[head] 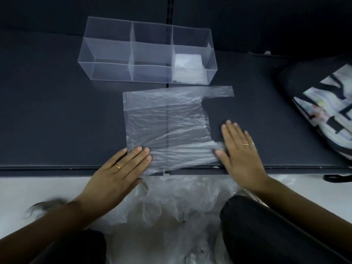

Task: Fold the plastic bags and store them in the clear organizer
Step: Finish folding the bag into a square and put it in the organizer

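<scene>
Dark matting [57,111] covers the low work surface. On it, both sets of fingers lie straight and flat, gripping nothing. The left fingers [142,152] of the left hand [118,172] press the near corner of the plastic bag [171,122]. The right hand [242,151] covers its near handle [219,147], which looks bunched under the palm, though the film is too clear to be sure.

The bag lies spread just in front of the clear organizer [106,52], whose right compartment holds folded bags [188,67].

Several things could go wrong from here. Thin film slides on the mat, so an uneven push could skew the fold. Trapped air may puff it open. The near edge overhangs and could slip onto the loose pile [171,206] below.
</scene>
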